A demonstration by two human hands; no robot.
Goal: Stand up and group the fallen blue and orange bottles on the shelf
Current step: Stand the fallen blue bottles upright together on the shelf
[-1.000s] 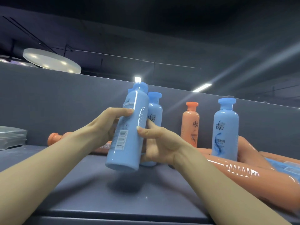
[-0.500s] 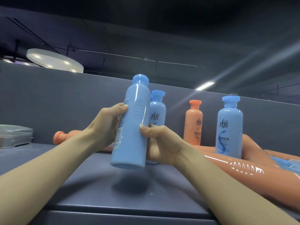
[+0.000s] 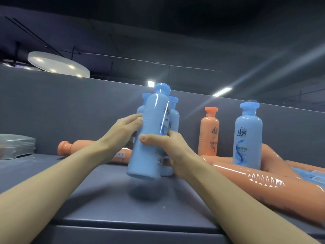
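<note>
On the shelf [image 3: 105,205], dead centre of the head view, a blue bottle [image 3: 149,138] is being held just above the surface, cap up and leaning a bit, with its blurry shadow underneath. The left hand [image 3: 123,131] has its fingers pressed flat on the bottle's left side, and the right hand [image 3: 168,148] is wrapped around the lower right side with the thumb across the front. Two more blue bottles stand right behind it, one [image 3: 173,118] peeking out on the right and one [image 3: 143,103] on the left. All are capped, so no idea what's inside.

Off to the right an orange bottle [image 3: 209,132] stands by the back wall [image 3: 70,110], with another upright blue bottle [image 3: 248,136] just beside it. Fallen orange bottles lie around: one [image 3: 73,148] behind the left forearm, cap pointing left, and a big one [image 3: 255,180] running off the right side. A clear plastic container [image 3: 15,147] sits far left, contents too murky to tell.

The front edge of the shelf is close to the camera, and the stretch between it and the held bottle is open.

The labels carry Chinese characters I can't read properly; the fallen bottle on the left shows a barcode.
</note>
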